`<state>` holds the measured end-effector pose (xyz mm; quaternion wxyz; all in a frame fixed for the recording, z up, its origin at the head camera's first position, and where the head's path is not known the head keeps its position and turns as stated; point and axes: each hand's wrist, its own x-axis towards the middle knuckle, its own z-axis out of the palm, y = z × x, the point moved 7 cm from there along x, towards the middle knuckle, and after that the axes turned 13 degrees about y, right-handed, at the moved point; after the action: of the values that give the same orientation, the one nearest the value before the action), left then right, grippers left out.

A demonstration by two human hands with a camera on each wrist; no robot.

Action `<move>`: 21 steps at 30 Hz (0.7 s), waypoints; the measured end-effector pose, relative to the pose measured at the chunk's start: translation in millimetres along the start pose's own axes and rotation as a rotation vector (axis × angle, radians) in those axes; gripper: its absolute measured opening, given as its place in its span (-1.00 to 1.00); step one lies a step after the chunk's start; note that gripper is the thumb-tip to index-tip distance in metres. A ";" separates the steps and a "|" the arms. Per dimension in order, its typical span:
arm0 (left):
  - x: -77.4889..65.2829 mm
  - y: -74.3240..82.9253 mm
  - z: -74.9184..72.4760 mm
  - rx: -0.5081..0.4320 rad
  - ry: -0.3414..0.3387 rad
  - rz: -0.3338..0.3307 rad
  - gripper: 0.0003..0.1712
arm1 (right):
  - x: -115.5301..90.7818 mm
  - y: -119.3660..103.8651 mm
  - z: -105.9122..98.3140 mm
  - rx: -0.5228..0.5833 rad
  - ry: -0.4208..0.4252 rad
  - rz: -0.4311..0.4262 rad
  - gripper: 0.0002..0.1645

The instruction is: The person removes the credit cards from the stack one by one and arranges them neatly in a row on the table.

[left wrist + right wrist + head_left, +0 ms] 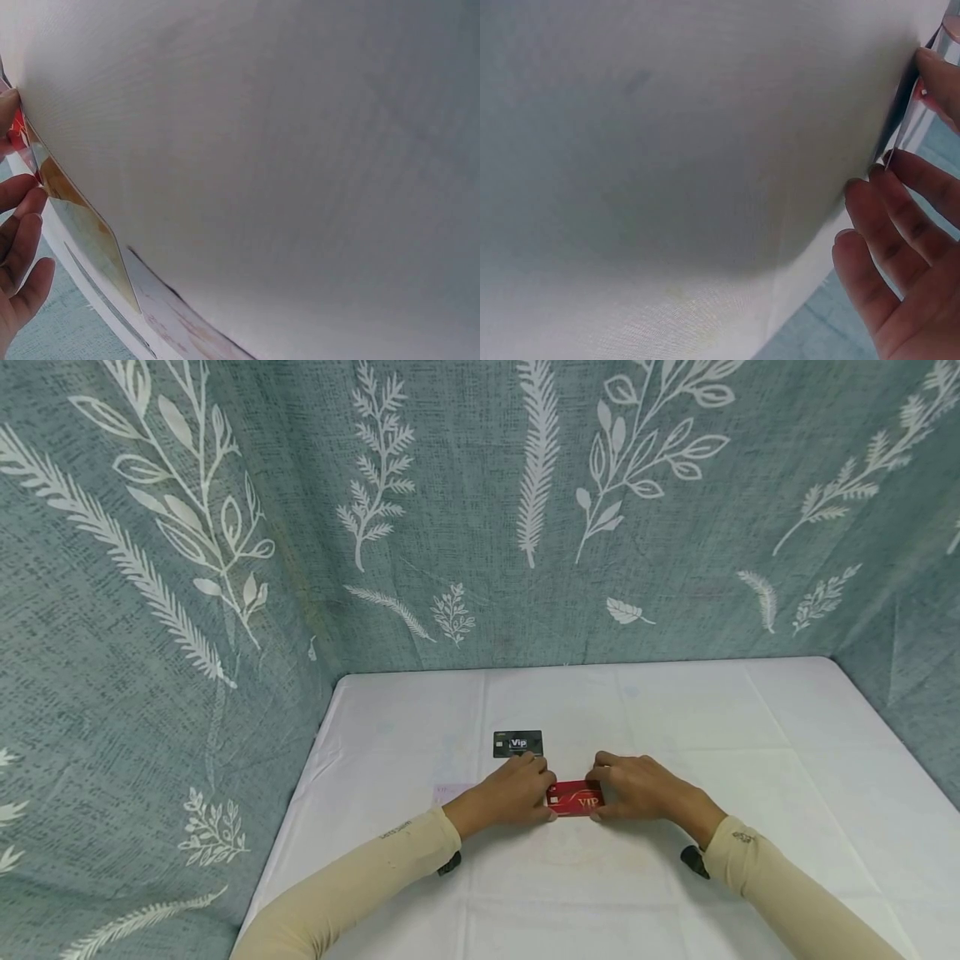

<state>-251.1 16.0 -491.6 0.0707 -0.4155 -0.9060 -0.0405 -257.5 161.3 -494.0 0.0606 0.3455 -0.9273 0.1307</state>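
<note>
A red card (576, 797) with gold "VIP" lettering lies between both hands, above or on the white table. My left hand (512, 793) pinches its left end, thumb at the near edge and fingers at the far one. At the opposite end, my right hand (641, 787) holds it the same way. The right wrist view shows the card edge-on between the right thumb (939, 79) and fingers. Just beyond the left fingers is a black "Vip" card (517, 742). A pale purple card (452, 792) is partly hidden by the left hand and wrist.
A white cloth (570, 893) covers the table. Behind it and on both sides hangs a blue-green curtain (480, 510) with white leaf patterns. Dark wrist-strap parts (695, 862) show below the sleeves. A glossy surface (97, 232) near the left fingers carries reflections.
</note>
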 end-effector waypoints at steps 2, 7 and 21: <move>0.3 0.0 0.2 0.001 0.001 0.002 -0.47 | 0.0 0.2 -0.2 0.003 0.001 0.000 -0.40; 0.8 -0.4 0.6 0.004 0.013 0.009 -0.48 | -0.1 1.2 0.0 0.009 0.006 0.000 -0.40; 0.9 -0.4 1.5 0.011 0.017 0.012 -0.48 | -0.2 4.4 2.9 0.019 -0.007 0.009 -0.39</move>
<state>-252.2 16.6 -493.0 0.0809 -0.4200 -0.9031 -0.0386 -260.3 163.8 -497.7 0.0536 0.3425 -0.9277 0.1387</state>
